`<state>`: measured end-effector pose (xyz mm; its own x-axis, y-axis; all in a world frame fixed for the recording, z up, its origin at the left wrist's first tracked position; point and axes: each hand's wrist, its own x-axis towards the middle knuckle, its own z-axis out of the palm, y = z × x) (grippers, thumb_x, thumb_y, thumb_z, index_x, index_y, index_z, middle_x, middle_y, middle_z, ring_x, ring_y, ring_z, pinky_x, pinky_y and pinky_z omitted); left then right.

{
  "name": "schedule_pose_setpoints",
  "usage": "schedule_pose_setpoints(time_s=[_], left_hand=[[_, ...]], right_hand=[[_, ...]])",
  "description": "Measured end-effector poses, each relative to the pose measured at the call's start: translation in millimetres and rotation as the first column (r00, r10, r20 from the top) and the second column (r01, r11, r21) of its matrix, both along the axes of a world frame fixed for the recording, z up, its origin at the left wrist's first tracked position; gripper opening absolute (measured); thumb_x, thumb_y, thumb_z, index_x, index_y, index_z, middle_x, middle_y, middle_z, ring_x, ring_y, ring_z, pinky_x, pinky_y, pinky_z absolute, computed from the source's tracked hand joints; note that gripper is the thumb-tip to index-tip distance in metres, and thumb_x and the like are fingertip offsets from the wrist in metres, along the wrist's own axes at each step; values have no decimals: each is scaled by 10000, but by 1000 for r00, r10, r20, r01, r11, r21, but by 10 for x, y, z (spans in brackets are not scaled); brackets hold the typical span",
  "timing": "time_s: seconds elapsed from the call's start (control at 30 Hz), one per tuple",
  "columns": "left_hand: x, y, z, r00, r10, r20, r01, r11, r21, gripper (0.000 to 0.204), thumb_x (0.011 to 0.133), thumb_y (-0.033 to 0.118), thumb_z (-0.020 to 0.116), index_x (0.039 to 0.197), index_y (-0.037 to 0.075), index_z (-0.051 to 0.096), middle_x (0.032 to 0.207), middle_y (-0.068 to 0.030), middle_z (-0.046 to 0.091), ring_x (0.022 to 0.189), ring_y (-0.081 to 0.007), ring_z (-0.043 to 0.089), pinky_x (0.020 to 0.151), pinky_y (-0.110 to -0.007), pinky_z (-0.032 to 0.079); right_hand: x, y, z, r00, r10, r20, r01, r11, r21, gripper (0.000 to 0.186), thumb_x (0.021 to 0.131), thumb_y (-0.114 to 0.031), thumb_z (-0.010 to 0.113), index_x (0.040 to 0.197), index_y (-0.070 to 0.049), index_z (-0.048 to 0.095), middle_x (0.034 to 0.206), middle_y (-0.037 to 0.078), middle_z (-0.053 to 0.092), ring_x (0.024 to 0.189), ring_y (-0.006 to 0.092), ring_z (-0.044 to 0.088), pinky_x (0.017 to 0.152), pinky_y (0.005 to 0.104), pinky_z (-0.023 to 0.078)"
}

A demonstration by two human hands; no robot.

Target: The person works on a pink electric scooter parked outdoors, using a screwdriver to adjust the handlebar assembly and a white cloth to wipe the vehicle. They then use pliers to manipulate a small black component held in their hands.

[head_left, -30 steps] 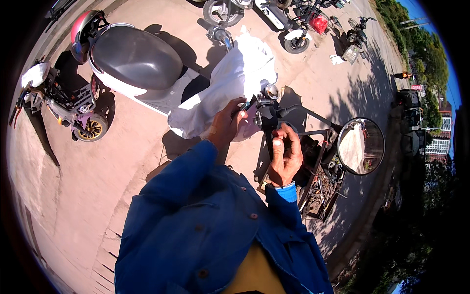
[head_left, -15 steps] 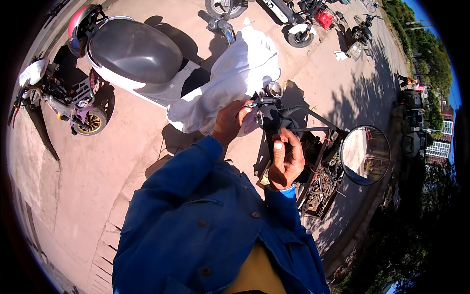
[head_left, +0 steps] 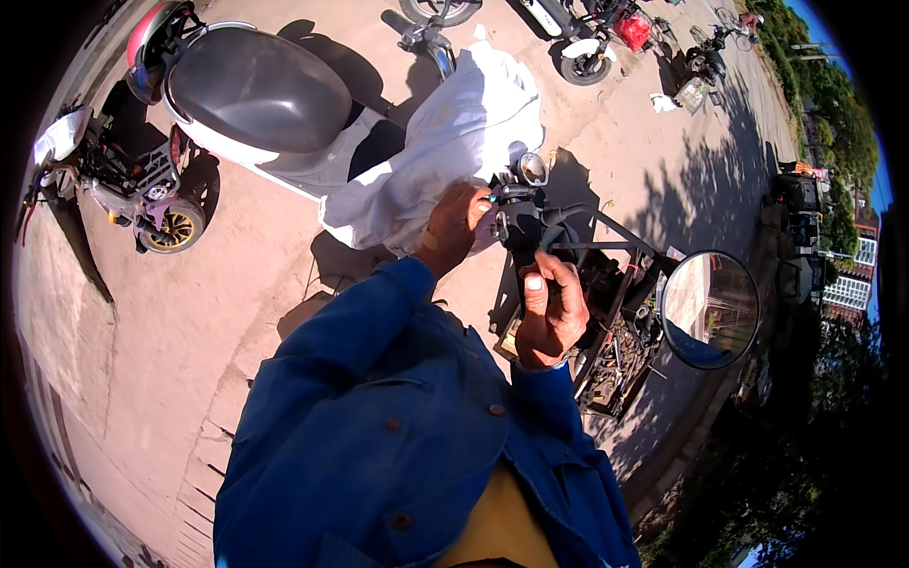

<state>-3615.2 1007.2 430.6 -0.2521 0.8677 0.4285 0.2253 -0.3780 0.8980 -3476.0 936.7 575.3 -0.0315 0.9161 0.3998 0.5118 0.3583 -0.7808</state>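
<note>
My left hand [head_left: 457, 225] is closed around a small tool with a blue tip, held against the black switch housing [head_left: 519, 223] on a scooter's handlebar. My right hand [head_left: 549, 308] grips the black handlebar just below that housing, thumb pointing up. A small round chrome mirror [head_left: 532, 168] sits just above the housing. A larger round mirror [head_left: 710, 308] stands to the right of my right hand. My blue jacket sleeves [head_left: 379, 398] fill the lower middle of the view.
A white scooter with a dark grey seat [head_left: 260, 90] stands at the upper left, a white cloth [head_left: 445, 142] draped over its front. A small dark motorbike [head_left: 123, 170] is at far left, with more bikes [head_left: 592, 33] at top. A crate of metal parts [head_left: 620, 350] sits below the handlebar.
Both hands stay at the handlebar housing. The view has shifted slightly, so the large mirror now sits a little higher and closer to my right hand.
</note>
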Motion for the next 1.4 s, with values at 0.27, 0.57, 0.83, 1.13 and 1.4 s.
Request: schedule_pose_setpoints(time_s=[0.27,0.57,0.83,1.13,1.4], left_hand=[[212,33,40,988,86,126,-64,984,-167,139,995,156,575,944,27,582,891,-185,612,857,-411,572,758,-474,451],[295,-65,282,961,125,245,-16,915,-402,209,1058,195,489,978,18,566,851,-203,629,796,-432,590,718,-434,469],[337,-285,134,936,210,283,-60,887,-459,308,1100,283,429,992,27,562,764,-64,602,702,-153,564,663,-345,470],[305,-444,412,856,178,485,198,754,-627,303,1100,275,402,1025,27,559,717,-62,572,493,-138,527,429,-293,443],[-30,-462,1301,868,139,476,311,595,-741,312,1045,194,506,1270,-20,487,761,-87,635,564,-137,580,462,-266,466]], right_hand=[[4,43,64,999,-13,49,10,998,64,223,900,-118,772,1083,-8,709,901,133,704,787,230,661,771,329,533],[49,59,45,998,41,38,-43,996,72,248,877,-75,777,1104,-7,703,860,116,694,767,212,657,772,318,539],[61,51,43,992,129,-5,-128,991,44,265,844,1,747,1104,-18,699,857,91,677,767,193,642,767,311,530],[68,49,129,989,148,-31,-146,988,42,278,864,17,708,1138,-8,671,874,83,683,765,151,647,738,288,527],[55,26,51,977,173,-122,-170,985,37,280,873,22,701,1149,4,659,862,82,673,757,151,645,721,281,528]])
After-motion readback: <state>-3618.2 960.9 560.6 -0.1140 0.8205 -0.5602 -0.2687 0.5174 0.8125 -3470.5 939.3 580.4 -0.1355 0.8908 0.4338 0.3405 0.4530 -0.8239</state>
